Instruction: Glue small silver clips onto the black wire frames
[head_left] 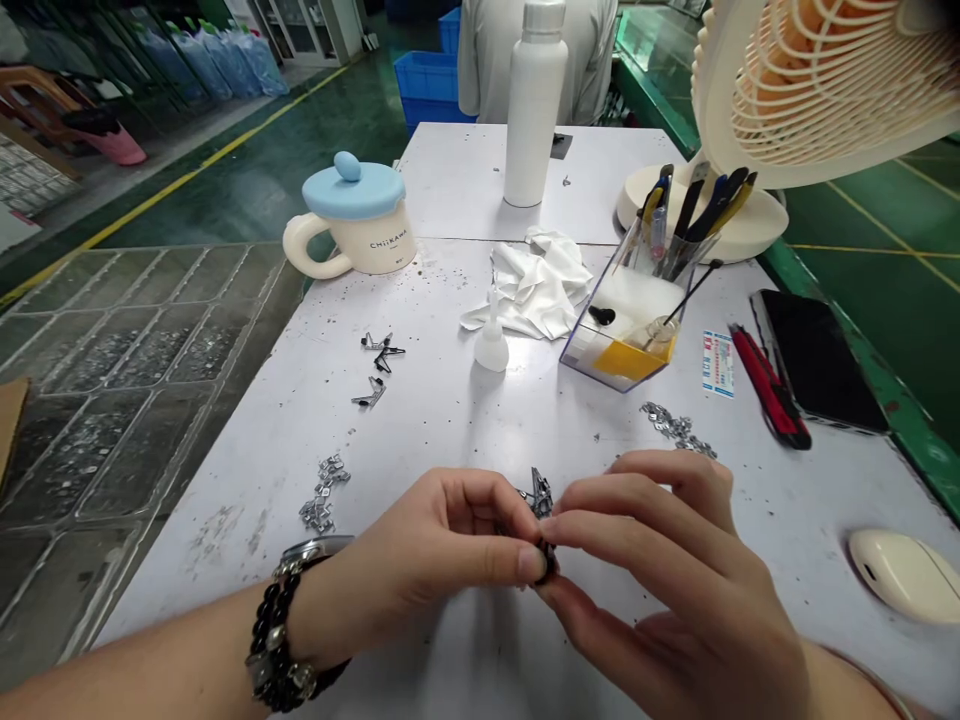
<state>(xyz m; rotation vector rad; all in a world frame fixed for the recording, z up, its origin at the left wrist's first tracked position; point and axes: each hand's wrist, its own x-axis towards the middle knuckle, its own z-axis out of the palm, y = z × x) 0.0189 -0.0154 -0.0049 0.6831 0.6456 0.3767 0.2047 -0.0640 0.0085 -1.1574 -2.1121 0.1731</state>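
While metal bits (pixel 325 494) lay on the left of the table (pixel 427 430), your left hand (pixel 442 545) pinched a dark part (pixel 548 562) over the near middle, thumb against forefinger. Your right hand (pixel 675 575) gripped it too, thumb and forefinger nearly together.

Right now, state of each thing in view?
Left hand: pinching small dark part
Right hand: fingertips at that part
Mug: lidded
White bottle: capped, upright
Small nozzle bottle: upright
Cloth: crumpled
Clear box: loaded
Phone: screen dark
Red cutter: blade position unclear
Fan: spinning or stopped, can't tell
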